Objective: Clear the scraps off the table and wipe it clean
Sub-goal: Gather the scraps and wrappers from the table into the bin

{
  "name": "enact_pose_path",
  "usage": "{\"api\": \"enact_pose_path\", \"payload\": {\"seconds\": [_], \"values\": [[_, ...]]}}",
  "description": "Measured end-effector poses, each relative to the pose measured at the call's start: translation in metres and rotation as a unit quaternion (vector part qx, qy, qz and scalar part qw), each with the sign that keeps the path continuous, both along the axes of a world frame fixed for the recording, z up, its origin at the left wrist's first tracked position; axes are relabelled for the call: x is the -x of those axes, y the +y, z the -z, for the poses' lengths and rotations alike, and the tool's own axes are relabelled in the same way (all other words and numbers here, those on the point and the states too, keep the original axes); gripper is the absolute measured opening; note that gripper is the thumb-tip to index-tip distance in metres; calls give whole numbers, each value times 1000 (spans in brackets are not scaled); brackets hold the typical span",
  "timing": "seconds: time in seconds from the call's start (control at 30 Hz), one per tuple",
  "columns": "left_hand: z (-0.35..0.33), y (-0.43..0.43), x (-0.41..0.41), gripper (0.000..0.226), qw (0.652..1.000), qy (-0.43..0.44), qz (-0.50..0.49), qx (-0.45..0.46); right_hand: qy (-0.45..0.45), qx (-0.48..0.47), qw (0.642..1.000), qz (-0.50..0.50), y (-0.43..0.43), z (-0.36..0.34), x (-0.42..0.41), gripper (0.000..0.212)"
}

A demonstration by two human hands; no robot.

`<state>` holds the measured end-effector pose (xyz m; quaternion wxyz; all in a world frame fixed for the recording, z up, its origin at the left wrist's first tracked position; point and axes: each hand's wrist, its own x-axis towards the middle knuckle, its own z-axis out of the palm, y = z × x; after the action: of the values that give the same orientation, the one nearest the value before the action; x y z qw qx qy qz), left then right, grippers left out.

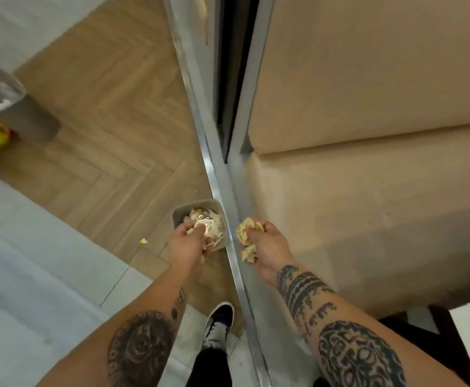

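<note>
Nearest, the right hand (pixel 267 244) has its fingers curled tight around crumpled yellowish scraps (pixel 247 238) above the table (pixel 367 205) edge. The left hand (pixel 189 241) pinches pale scraps over the small bin (pixel 179 216) on the floor. Farther left stands a grey container (pixel 24 113).

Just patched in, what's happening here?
A person stands over a small bin on the floor beside a metal frame. The left hand holds crumpled scraps over the bin, which already has scraps in it. The right hand grips another wad just past the frame. One bit lies on the floor.
</note>
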<state>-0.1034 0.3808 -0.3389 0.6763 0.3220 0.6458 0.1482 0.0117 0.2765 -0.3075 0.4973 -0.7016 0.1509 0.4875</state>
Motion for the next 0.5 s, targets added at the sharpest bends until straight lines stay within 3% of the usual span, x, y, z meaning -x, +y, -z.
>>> {"api": "enact_pose_path", "payload": {"seconds": [0.27,0.5], "values": [[164,32,1,13,996,42,-78,32,3,41,999,-32,60,180,26,28],[234,47,-12,35,996,16,-86,8,57,2,998,-31,94,247,13,38]]}}
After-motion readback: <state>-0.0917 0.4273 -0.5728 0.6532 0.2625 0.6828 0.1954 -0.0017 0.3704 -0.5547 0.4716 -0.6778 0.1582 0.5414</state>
